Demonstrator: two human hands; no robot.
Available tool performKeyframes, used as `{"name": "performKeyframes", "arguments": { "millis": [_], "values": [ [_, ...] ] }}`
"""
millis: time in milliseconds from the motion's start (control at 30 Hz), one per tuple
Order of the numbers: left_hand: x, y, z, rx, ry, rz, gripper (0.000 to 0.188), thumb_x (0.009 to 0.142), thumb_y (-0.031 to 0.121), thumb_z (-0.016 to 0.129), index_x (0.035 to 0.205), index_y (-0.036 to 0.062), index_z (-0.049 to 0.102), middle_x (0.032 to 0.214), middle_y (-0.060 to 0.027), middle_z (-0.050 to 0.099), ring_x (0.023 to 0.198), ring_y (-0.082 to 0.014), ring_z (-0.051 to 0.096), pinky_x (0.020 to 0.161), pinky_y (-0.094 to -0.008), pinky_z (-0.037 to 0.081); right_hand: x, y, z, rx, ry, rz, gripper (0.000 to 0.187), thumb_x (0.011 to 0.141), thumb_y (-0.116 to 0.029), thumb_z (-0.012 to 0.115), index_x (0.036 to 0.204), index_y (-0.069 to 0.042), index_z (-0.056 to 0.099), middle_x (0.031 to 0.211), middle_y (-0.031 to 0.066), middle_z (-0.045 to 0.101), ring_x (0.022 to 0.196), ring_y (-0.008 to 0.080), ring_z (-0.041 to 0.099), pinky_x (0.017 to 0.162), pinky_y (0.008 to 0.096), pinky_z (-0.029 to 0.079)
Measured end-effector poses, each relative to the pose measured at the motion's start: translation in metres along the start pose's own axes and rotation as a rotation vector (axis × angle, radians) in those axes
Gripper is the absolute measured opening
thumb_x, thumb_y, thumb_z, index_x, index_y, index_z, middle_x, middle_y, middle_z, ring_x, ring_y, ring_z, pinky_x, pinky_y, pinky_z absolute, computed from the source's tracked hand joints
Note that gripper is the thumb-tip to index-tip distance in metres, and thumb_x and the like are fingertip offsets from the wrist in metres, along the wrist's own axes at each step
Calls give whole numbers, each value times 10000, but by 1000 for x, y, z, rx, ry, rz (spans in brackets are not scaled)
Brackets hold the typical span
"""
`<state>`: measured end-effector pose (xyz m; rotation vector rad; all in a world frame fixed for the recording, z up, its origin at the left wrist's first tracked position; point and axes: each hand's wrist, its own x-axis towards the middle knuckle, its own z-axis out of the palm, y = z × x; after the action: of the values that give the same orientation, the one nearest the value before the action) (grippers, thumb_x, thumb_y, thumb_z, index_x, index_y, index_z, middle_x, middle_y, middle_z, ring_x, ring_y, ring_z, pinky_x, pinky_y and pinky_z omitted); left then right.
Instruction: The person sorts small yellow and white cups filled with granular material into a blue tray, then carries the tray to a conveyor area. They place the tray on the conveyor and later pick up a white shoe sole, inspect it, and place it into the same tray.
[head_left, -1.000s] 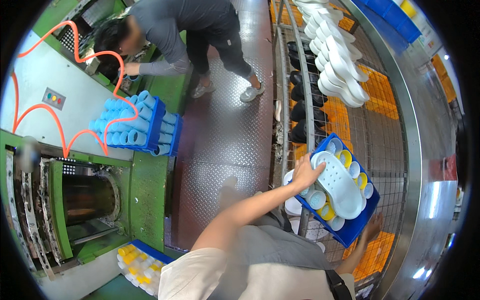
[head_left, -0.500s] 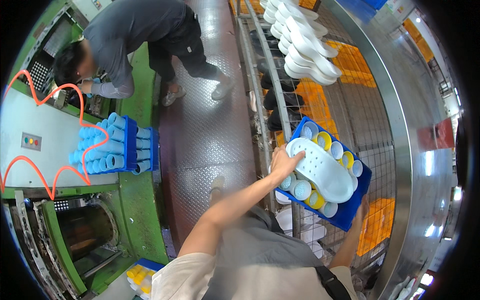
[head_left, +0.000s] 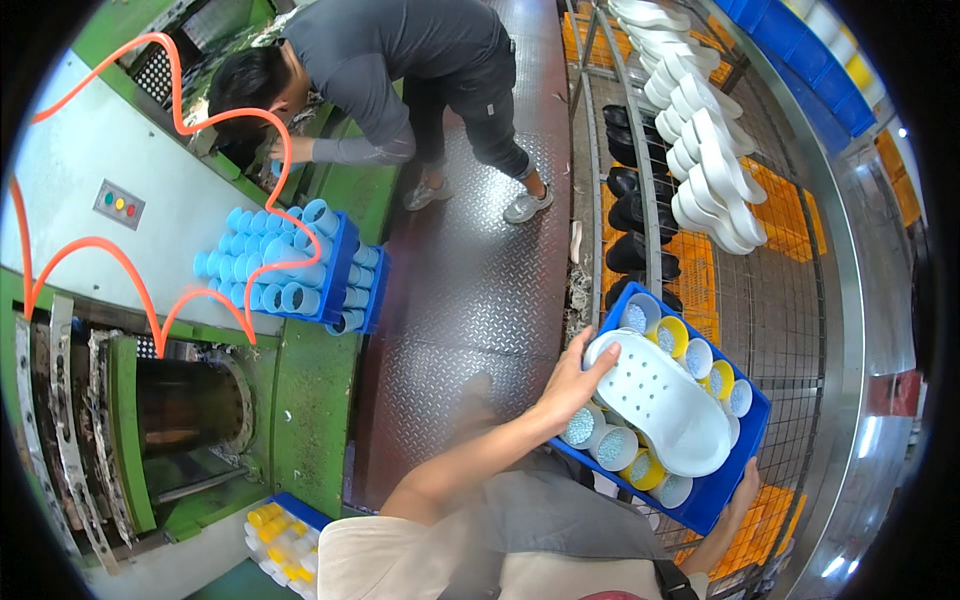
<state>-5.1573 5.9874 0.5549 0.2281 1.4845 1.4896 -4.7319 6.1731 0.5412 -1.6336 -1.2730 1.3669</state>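
Between my hands is a blue plastic bin (head_left: 757,418), tilted in front of me over the mesh rack. White and yellow cups (head_left: 613,447) stand in it, several filled with pale blue pellets. A white foam clog (head_left: 668,408) with holes in its upper lies across the cups. At the bin's left side, my left hand (head_left: 576,380) has its thumb on one end of the clog, with the fingers partly hidden behind the bin's edge. My right hand (head_left: 742,490) grips the lower right edge of the bin, its fingers mostly hidden underneath.
White clogs (head_left: 705,150) and black shoes (head_left: 630,215) line the metal rack (head_left: 648,170). On the left, blue cups (head_left: 265,260) fill crates beside a green machine (head_left: 300,430) with an orange coiled hose (head_left: 165,50). A co-worker (head_left: 400,55) bends over the machine. Orange crates (head_left: 760,520) sit below the rack.
The whole view has shifted, so the machine, co-worker and rack all appear farther right. The bin with the clog stays in both hands and appears a little lower and to the right.
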Motion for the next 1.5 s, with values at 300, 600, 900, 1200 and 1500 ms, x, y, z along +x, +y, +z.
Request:
{"name": "performKeyframes", "arguments": {
  "millis": [300,600,900,1200,1500],
  "values": [
    [-14,71,-115,-252,-70,32,808,993,399,692,1561,-18,299,1504,-247,429,1397,-307,442,1167,-420,369,-34,-57,122,-99,7,-41,432,1092,-306,523,1235,76,665,1124,149,721,952,198,683,853,324,548],
    [61,169,-152,-176,-77,213,563,991,271,681,1432,-16,482,1369,-160,571,1285,-221,525,1123,-383,382,12,-136,218,-90,-62,-162,404,1091,-295,525,1179,67,685,1068,130,737,911,164,694,809,278,554],
    [188,247,-123,-183,-18,243,555,982,241,696,1429,-31,511,1340,-142,620,1252,-203,563,1096,-349,403,144,-231,295,-1,-176,-283,445,1058,-396,575,1203,12,679,1016,107,740,820,137,700,754,256,585],
    [315,335,-105,-199,-44,297,578,979,267,701,1420,-51,507,1312,-183,634,1214,-224,609,1058,-353,461,216,-337,385,-2,94,-298,499,1033,-441,590,1225,14,665,1035,150,726,836,203,712,784,314,598],
    [395,395,-101,-220,-183,320,518,964,139,708,1410,-23,502,1283,-140,645,1144,-196,634,997,-344,512,223,-361,419,221,292,-111,687,962,-440,690,1443,27,536,1320,197,642,1186,271,639,1056,350,486]
  ]
}}
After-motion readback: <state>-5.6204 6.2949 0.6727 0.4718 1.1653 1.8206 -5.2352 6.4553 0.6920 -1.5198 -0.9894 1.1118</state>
